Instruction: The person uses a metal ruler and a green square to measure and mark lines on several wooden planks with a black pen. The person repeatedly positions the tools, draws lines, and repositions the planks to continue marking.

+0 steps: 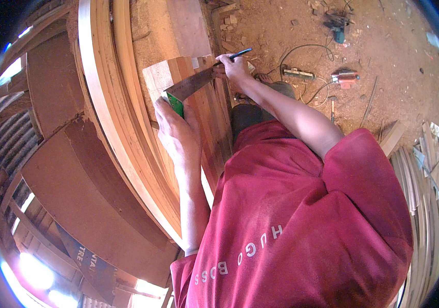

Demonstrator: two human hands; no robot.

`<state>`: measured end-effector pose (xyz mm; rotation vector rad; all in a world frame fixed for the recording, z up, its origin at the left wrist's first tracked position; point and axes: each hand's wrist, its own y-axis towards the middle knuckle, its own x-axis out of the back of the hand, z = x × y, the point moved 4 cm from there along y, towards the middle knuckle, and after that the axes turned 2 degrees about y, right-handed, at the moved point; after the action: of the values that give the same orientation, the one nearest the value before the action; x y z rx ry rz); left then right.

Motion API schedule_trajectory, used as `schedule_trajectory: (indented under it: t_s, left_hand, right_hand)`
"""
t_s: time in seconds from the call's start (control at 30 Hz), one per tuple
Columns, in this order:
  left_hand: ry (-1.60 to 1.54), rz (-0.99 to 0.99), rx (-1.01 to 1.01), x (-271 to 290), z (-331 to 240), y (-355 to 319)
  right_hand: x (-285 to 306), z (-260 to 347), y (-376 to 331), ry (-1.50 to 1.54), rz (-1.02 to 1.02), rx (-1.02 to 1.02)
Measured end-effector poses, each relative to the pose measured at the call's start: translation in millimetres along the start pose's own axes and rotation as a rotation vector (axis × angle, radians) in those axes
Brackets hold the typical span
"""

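Observation:
My left hand (181, 133) is closed around the green stock of a try square (192, 85). Its dark metal blade lies across the ends of several wooden boards (178, 65) set side by side. My right hand (236, 69) pinches a dark pen (241, 53) by the far end of the blade. The pen slants up to the right, and its writing tip is hidden at the fingers.
Long pale planks (92, 61) run along the left, beside brown panels (75, 190). On the dusty floor to the right lie a power tool (337, 32), a power strip (299, 74), a red-orange tool (346, 77) and cables. Wood strips (427, 190) are piled far right.

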<state>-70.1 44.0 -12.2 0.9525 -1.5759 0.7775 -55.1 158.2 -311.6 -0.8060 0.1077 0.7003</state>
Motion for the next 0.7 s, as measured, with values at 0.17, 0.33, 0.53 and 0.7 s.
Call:
schedule_trajectory:
  t_s: [0.17, 0.33, 0.53, 0.7]
  left_hand:
    - [0.003, 0.003, -0.003, -0.7, 1.8, -0.2]
    - [-0.006, 0.011, 0.002, -2.3, 3.3, 0.1]
    - [0.008, -0.007, -0.020, -0.1, 1.7, -0.2]
    - [0.007, 0.013, 0.015, -0.7, 2.0, -1.1]
  right_hand:
    - [9.5, -7.6, 14.0, -0.137, -0.066, 0.032]
    - [9.3, -12.5, 13.9, -0.174, -0.078, -0.005]
    - [-0.3, -13.0, 9.7, -0.068, -0.046, -0.020]
    - [-2.6, -10.7, 3.9, -0.077, -0.030, 0.129]
